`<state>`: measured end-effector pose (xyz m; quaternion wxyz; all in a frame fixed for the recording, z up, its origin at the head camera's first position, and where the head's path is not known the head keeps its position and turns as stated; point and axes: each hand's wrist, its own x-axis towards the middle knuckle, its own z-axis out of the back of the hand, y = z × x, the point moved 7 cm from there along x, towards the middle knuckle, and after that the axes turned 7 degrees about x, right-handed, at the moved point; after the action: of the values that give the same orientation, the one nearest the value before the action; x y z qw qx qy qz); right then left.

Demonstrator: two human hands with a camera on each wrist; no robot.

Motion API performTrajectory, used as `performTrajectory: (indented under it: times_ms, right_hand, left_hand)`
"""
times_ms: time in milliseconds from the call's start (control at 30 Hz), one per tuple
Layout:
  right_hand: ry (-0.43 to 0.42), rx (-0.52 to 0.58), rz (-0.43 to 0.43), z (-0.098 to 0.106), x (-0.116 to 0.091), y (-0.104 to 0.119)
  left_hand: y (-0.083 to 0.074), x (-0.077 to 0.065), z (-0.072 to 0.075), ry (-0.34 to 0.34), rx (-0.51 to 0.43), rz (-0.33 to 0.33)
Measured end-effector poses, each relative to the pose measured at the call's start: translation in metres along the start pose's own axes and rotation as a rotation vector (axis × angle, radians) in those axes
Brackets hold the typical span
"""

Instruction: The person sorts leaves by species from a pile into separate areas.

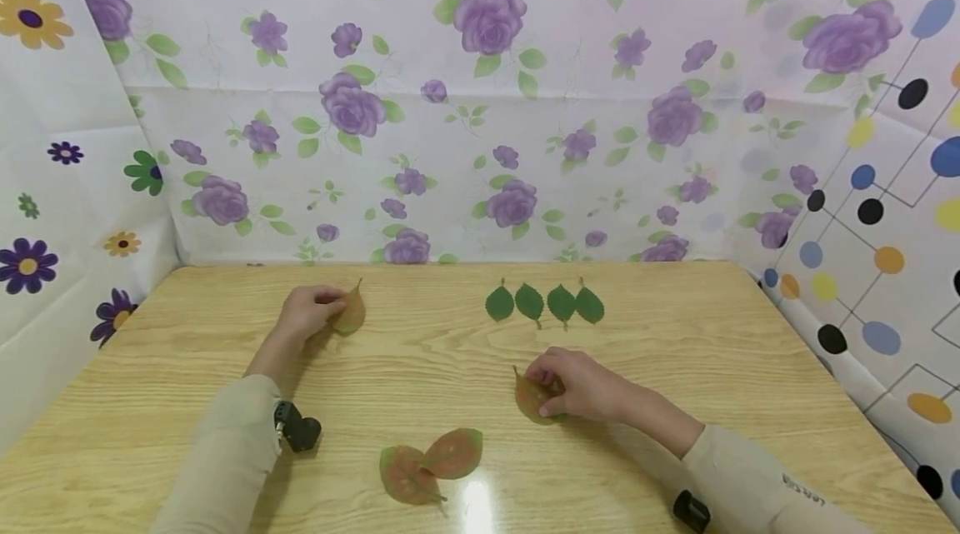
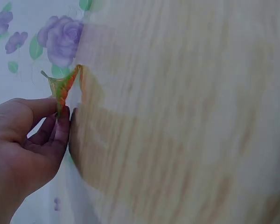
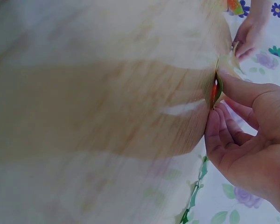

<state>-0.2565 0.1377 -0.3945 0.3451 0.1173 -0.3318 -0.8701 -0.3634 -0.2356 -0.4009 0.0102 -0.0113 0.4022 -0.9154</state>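
At the back left of the table, my left hand (image 1: 309, 311) pinches the left edge of a yellowish-brown leaf (image 1: 350, 314), whose stem points away from me. In the left wrist view, that leaf (image 2: 61, 88) looks curled and partly orange above the thumb and fingertips. Right of centre, my right hand (image 1: 581, 386) holds a reddish-green leaf (image 1: 529, 397) by its right side, fingers covering part of it. Seen edge-on in the right wrist view, this leaf (image 3: 218, 88) sits between thumb and fingers, low over the tabletop.
Several green leaves (image 1: 529, 301) lie in a row at the back, stems alternating. Two reddish leaves, one left (image 1: 405, 476) and one right (image 1: 455, 452), overlap near the front of the wooden table (image 1: 420, 367). Flowered cloth (image 1: 450, 142) hangs behind the back edge.
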Motion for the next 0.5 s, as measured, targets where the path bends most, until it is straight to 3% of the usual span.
performTrajectory:
  times_ms: [500]
  right_hand:
    - [-0.02, -0.008, 0.017, -0.0002, 0.0023, 0.0037]
  left_hand:
    - [0.0025, -0.0052, -0.0055, 0.021, 0.0, -0.057]
